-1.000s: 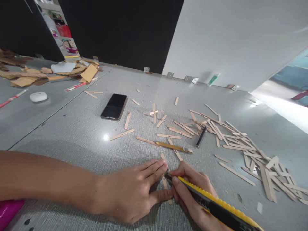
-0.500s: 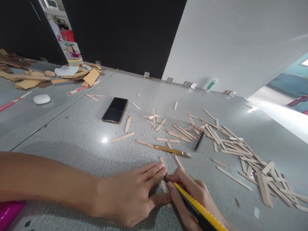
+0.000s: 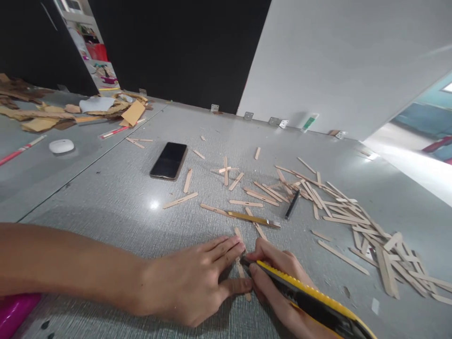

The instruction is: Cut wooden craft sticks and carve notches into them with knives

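My left hand (image 3: 197, 278) lies flat on the table, fingers stretched out and thumb apart. Its fingertips and thumb tip press on a wooden craft stick (image 3: 240, 270), pinning it down. In my right hand (image 3: 278, 278) is a yellow and black utility knife (image 3: 310, 299), gripped near its front end. The knife's tip meets the stick between my left index finger and thumb; the blade itself is mostly hidden. Just beyond my hands lies a slim tool with a yellow handle and metal tip (image 3: 253, 219), resting across other craft sticks.
A large pile of craft sticks (image 3: 377, 245) spreads over the right side, with a dark pen-like tool (image 3: 293, 204) at its edge. A phone (image 3: 169, 161) lies beyond my left arm. Farther left are a white mouse (image 3: 61, 146) and torn cardboard (image 3: 133, 113). Panels (image 3: 183, 52) stand behind.
The knife's rear end has swung to the right and lower, so more of its body shows. My right hand has turned slightly with it. My left hand stays on the stick.
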{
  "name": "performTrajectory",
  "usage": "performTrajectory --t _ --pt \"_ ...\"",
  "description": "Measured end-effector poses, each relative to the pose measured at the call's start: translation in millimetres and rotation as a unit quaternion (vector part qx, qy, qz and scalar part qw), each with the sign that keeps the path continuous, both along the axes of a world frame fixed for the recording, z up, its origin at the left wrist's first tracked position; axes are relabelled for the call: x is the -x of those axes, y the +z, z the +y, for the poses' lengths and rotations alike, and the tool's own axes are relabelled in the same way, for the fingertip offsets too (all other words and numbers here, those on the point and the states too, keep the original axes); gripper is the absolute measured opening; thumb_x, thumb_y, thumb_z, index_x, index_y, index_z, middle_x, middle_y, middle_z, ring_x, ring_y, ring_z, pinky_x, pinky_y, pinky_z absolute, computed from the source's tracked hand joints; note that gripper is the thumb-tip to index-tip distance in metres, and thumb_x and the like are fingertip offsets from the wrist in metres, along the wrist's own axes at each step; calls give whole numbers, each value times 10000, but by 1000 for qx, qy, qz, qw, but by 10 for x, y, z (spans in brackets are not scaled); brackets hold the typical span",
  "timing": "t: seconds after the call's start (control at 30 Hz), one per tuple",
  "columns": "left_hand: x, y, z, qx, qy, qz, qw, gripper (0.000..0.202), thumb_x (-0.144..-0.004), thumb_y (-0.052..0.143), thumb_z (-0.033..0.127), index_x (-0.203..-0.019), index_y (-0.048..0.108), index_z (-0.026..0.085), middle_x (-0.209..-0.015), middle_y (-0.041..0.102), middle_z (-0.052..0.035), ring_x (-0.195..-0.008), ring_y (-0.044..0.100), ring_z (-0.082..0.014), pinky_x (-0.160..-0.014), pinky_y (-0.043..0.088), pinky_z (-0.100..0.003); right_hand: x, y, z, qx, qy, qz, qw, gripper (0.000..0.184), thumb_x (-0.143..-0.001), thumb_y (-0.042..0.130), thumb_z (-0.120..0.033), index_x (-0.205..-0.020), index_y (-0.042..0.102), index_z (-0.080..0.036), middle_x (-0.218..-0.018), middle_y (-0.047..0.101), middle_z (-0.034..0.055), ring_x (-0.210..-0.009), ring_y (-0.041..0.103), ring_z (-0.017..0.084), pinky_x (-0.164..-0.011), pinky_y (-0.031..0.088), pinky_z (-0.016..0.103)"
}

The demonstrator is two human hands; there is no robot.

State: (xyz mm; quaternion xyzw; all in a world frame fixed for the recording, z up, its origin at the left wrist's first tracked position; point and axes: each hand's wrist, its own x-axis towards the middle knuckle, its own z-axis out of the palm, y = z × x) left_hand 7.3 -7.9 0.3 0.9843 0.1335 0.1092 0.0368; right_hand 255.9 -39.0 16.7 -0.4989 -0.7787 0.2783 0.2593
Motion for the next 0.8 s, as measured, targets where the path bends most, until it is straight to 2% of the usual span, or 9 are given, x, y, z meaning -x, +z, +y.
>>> performTrajectory --t 0.1,0.2,0.4,0.5,0.57,0.63,0.73,0.8 --pt "-5 -12 0 12 -2 -5 1000 608 -1028 559 294 -1597 462 101 -1659 365 -317 -1580 351 -423 -1285 348 -503 -11 0 -7 118 -33 62 991 227 -1078 465 -450 -1042 578 -256 -661 603 -34 -507 543 149 -452 462 247" --pt "-9 -25 2 11 -1 -16 1000 617 -1022 569 276 -1604 453 109 -1663 370 -305 -1576 372 -414 -1279 358 -510 12 43 -17 200 -70 96 972 221 -1063 484 -446 -1103 580 -252 -606 558 -65 -488 472 140 -437 421 233" --pt "-5 -10 -10 0 -5 -4 1000 621 -1026 571 270 -1607 440 95 -1650 385 -317 -1572 376 -416 -1273 375 -514 -3 62 9 260 -80 102 957 241 -1036 520 -482 -1083 572 -251 -622 560 -75 -506 492 140 -471 431 241" --pt "-6 4 -21 -10 1 8 1000 624 -1028 573 260 -1614 429 102 -1640 413 -313 -1562 393 -407 -1273 384 -501 -50 27 36 276 -54 93 955 236 -1055 494 -476 -1040 562 -251 -614 569 -70 -507 501 141 -452 435 233" --pt "-8 9 -22 -10 0 13 1000 645 -1021 589 273 -1621 420 108 -1639 425 -306 -1554 409 -403 -1271 392 -496 -74 18 51 269 -35 81 959 227 -1074 453 -449 -1042 560 -251 -605 573 -64 -501 506 145 -434 434 229" --pt "-11 10 -18 -11 -3 13 1000 654 -1017 598 280 -1622 418 107 -1638 432 -301 -1554 411 -401 -1271 395 -498 -81 28 60 232 -19 62 971 193 -1078 431 -403 -1041 552 -256 -609 575 -60 -500 534 150 -432 443 236" --pt "-11 11 -8 -11 -2 16 1000 642 -1027 585 275 -1624 419 111 -1646 425 -293 -1567 388 -399 -1286 372 -493 -56 61 66 102 25 7 994 121 -1062 444 -314 -981 521 -269 -716 654 -22 -554 613 158 -529 507 277" --pt "-8 12 -4 -7 -3 14 1000 659 -1030 578 283 -1638 398 102 -1658 404 -297 -1579 360 -406 -1298 346 -491 -27 77 66 11 59 -41 997 109 -1048 457 -242 -949 481 -278 -760 680 -13 -579 628 161 -591 517 294"
